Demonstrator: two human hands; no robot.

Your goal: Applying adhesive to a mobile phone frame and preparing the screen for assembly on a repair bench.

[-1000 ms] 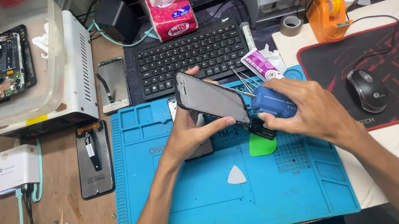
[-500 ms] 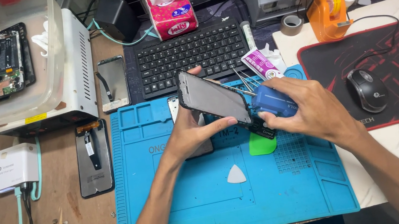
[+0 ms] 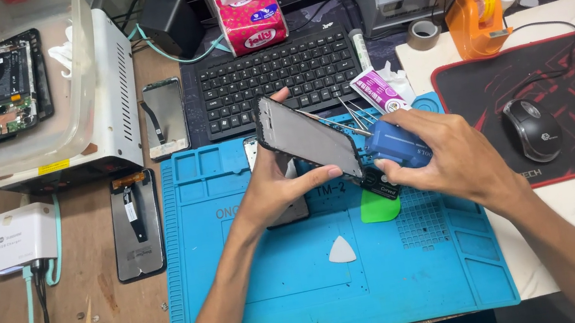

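In the middle of the frame, over the big blue rubber work mat, the left hand holds a flat black phone screen tilted up on its edge, fingers curled around its sides. Just to the right, the right hand wraps shut around a small blue plastic bottle whose thin metal tip touches the screen's edge. Below them on the mat lie a green pick and a white triangle pick. A black keyboard sits above.
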